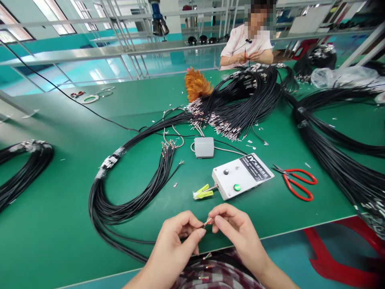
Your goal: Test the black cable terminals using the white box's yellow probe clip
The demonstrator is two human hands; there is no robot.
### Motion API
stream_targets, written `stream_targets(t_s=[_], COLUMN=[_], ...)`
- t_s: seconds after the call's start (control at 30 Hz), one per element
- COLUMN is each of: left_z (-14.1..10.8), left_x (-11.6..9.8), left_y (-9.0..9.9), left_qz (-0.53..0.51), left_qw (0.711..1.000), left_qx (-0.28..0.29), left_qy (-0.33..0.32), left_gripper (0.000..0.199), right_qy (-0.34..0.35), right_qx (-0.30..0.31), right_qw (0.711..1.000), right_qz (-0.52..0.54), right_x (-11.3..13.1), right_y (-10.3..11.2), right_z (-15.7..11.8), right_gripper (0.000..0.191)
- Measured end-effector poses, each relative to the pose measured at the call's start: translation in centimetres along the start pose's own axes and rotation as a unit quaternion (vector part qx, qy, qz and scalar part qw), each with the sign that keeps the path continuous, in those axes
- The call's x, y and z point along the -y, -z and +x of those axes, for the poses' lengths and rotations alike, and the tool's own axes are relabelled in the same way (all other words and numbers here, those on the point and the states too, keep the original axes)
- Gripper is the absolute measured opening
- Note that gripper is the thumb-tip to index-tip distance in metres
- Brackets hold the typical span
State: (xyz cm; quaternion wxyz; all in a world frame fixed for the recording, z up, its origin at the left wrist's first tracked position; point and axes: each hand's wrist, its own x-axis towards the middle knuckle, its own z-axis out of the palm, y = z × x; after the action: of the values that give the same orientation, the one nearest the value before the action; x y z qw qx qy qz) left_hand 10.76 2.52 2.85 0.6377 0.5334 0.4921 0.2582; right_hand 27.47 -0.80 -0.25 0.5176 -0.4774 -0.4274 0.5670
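My left hand [177, 239] pinches a black cable [203, 226] close to its stripped end, thumb against the fingers. From that end stick out thin coloured inner wires [208, 221], and the fingertips of my right hand [236, 226] are closed on them. Just beyond my hands lies a white box machine [233, 178] with a black knob, a lit green button and a printed label. A yellow-green clip [203, 192] is at its metal shaft. More cable ends [207, 257] with bared wires lie in my lap, below my hands.
A bundle of black cables [100, 200] curves across the green table [69, 224] at left. Red-handled scissors [300, 182] lie right of the machine, a grey box [204, 147] behind it. Larger cable piles [255, 96] fill the back and right. A co-worker [248, 48] sits opposite.
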Motion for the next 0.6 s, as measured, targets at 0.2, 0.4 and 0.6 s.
stream_targets(t_s=[0.2, 0.4, 0.6], left_z=[0.0, 0.0, 0.0], left_x=[-0.3, -0.1, 0.6], left_y=[-0.4, -0.4, -0.2], left_qz=[-0.002, -0.044, -0.064], left_qw=[1.000, 0.999, 0.997], left_qx=[-0.022, -0.026, -0.021], left_qy=[-0.002, 0.017, 0.041], left_gripper=[0.020, 0.024, 0.028], right_qy=[-0.040, -0.063, -0.100], right_qx=[0.003, 0.005, 0.014], right_qw=[0.997, 0.989, 0.978], right_qz=[0.072, 0.132, 0.181], right_x=[0.0, -0.7, -1.3], right_y=[-0.3, -0.7, -1.0], right_z=[0.4, 0.6, 0.3], right_gripper=[0.023, 0.021, 0.023])
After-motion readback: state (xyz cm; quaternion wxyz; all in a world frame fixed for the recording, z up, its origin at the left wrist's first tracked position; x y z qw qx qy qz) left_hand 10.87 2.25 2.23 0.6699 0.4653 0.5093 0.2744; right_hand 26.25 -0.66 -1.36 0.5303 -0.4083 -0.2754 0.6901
